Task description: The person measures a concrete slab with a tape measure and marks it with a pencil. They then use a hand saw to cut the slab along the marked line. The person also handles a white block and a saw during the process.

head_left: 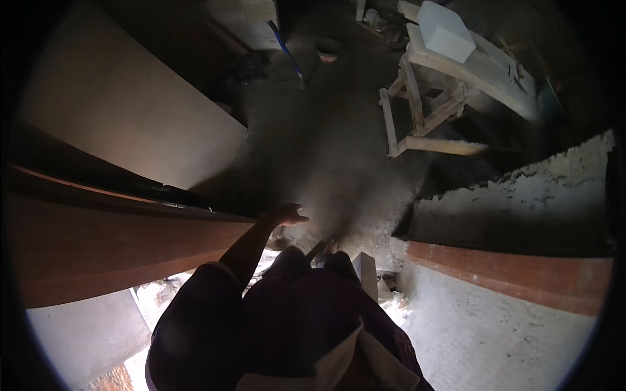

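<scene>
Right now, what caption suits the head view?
Open left hand above a dim floor, with a white block on a wooden bench ahead.

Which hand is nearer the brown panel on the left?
Left, as far as shown: the left hand appears just right of the brown panel; the right hand is out of view.

One left grip (290, 216) was counted. Two reddish-brown frame boards (124, 238) were tallied, one to either side. One large pale panel (143, 98), one white rectangular block (447, 31), one wooden counter (495, 75), one small bucket (327, 57) and one long blue rod (285, 51) were also counted, and one rough-edged wall section (515, 212) was noted.
</scene>
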The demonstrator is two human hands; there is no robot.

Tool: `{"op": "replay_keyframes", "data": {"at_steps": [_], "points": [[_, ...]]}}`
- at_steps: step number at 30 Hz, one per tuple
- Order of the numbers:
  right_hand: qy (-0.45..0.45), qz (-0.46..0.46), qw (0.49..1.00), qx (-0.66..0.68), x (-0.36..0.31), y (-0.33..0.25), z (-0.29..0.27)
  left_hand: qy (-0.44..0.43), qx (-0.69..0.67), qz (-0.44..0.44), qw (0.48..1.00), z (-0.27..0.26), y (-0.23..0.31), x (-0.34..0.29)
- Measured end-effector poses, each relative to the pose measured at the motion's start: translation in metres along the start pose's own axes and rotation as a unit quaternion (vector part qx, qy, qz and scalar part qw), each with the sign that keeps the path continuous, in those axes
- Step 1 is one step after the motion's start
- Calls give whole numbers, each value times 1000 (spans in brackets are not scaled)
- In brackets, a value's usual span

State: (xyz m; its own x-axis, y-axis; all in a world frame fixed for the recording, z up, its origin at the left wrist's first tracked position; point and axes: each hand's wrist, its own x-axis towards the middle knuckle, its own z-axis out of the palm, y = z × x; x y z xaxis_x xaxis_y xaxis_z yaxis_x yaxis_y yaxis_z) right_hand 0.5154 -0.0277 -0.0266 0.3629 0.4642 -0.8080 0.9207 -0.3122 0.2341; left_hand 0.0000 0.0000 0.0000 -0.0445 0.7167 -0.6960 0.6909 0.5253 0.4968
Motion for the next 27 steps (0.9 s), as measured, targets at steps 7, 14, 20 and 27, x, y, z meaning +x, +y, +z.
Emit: {"op": "replay_keyframes", "data": {"at_steps": [7,14,20,27], "points": [[79,-9,997,-4,49,-66,-63,63,-102,-87,989,-36,-71,7],[69,-38,996,-46,16,-167,-180,56,-378,-244,891,-125,-153,82],[93,-80,989,-86,13,-269,-244,244,-436,-214,840,-281,-223,84],[100,-113,984,-98,-2,-381,-314,331,-342,-191,859,-504,-246,59]]}}
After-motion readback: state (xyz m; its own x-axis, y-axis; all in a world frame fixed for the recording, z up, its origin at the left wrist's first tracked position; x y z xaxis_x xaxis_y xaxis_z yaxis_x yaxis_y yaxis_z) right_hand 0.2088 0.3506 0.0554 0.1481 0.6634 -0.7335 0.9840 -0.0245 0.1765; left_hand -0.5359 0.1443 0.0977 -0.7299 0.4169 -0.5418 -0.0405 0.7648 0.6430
